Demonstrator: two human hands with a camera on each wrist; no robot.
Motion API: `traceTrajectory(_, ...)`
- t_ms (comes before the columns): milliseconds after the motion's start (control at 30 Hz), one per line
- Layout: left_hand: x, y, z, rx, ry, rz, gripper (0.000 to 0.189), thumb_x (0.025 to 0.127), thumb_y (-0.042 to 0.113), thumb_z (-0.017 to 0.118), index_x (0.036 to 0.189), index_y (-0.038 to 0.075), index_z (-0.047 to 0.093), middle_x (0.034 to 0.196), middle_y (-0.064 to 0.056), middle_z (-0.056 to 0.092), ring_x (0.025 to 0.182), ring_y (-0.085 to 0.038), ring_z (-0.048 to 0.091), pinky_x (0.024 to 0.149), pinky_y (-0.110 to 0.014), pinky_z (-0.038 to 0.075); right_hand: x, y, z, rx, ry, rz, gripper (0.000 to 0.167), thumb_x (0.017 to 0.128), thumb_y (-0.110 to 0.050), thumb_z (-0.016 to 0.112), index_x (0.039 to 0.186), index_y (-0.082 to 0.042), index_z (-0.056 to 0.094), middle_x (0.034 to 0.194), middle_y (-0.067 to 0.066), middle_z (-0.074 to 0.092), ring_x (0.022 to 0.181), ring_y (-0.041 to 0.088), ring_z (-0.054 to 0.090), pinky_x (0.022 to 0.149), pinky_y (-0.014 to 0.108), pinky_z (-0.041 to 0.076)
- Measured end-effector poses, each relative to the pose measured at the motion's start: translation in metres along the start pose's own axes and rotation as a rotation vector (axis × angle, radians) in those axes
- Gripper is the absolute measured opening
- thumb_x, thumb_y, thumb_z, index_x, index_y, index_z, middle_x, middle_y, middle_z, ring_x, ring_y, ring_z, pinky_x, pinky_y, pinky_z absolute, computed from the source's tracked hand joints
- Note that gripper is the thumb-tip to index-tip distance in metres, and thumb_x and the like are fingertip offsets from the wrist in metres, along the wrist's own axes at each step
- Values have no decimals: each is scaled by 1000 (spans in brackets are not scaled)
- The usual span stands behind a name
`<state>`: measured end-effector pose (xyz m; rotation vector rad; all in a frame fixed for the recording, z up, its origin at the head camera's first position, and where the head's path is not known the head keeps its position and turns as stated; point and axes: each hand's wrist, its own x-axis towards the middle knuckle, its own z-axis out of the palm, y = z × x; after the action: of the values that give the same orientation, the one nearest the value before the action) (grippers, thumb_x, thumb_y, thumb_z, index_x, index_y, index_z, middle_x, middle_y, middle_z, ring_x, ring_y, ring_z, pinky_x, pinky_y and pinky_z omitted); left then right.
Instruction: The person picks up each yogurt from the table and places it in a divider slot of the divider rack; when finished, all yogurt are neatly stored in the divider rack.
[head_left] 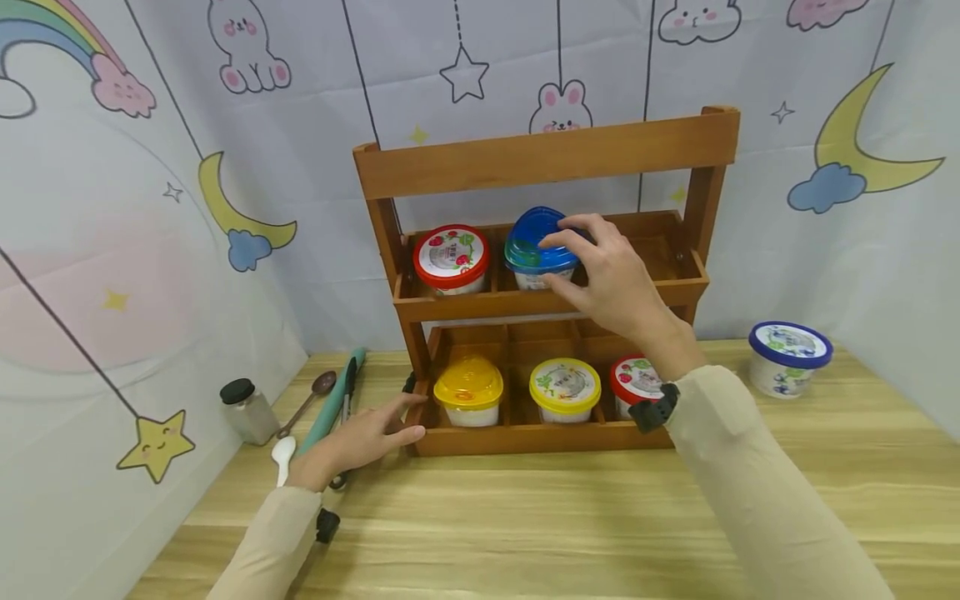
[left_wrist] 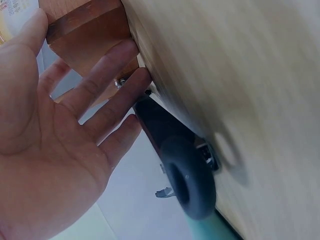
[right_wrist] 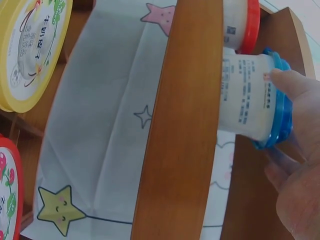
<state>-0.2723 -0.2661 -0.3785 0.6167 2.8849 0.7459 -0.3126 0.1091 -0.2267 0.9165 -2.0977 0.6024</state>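
A two-tier wooden rack [head_left: 547, 156] stands against the back. On its upper tier, my right hand [head_left: 618, 279] holds a white tub [right_wrist: 247, 95] with a blue domed lid [head_left: 534, 227], thumb at the lid's edge and fingers behind it in the right wrist view. To its left sits a red-lidded tub [head_left: 452, 257]. My left hand [head_left: 367, 439] is at the rack's lower left corner with fingers extended along the side panel [left_wrist: 102, 37] and thumb at the front edge. On the lower tier are an orange domed tub [head_left: 468, 387], a yellow-lidded tub [head_left: 564, 387] and another red-lidded tub [head_left: 633, 382], partly hidden by my right wrist.
A purple-blue-lidded tub [head_left: 787, 358] stands on the table right of the rack. At the left lie a brown spoon [head_left: 307, 400], a teal-handled utensil [head_left: 327, 408], black tongs [head_left: 348, 392] and a white spoon [head_left: 283, 454], beside a black-capped jar [head_left: 251, 412]. A printed cloth hangs behind.
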Motion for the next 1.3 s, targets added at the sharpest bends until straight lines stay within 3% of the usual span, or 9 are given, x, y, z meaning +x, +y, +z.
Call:
traceTrajectory(433,0,-1,-4,18,5,-11,61,100,52,55,151,22,42,106,1,70,93,-15,66,82,-44,53,-8,8,-13,11,21,19,35,91,-12,76,124,-11,67,138,16,51,128,37,49,101,57,44)
traceTrajectory(900,-2,-1,-3,24,10,5,59,101,50,56,150,21,42,104,1,71,90,-14,66,80,-44,53,-36,22,-34,-35,39,64,35,89,-12,77,122,-13,67,137,15,53,126,37,50,95,64,42)
traceTrajectory(1300,-1,-1,0,5,3,-6,60,100,53,55,151,24,41,107,0,71,93,-16,66,83,-45,53,-65,40,-48,-50,16,90,42,85,-9,80,124,-9,65,137,17,53,124,39,51,95,60,46)
